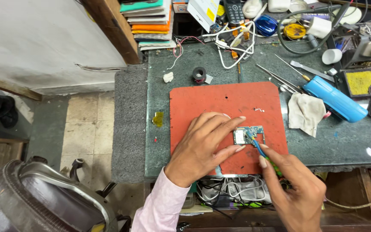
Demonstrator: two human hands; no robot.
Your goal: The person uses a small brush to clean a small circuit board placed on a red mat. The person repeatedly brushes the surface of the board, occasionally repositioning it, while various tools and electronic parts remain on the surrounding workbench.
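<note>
A small green circuit board [249, 135] with a metal shield lies on a red work mat [220, 101]. My left hand [205, 146] rests on the mat, its fingertips pressing the board's left and upper edges. My right hand [295, 193] grips a thin tool with a blue tip and green handle [263, 152]; the tip touches the board's right half.
Beside the mat lie a white cloth [305, 112], a blue cylindrical tool [335, 99], tweezers [280, 77] and a yellow sponge in a tray [360, 82]. White cables [237, 43] and stacked books [149, 21] sit at the back. Tangled wires [232, 191] fill the shelf below the bench edge.
</note>
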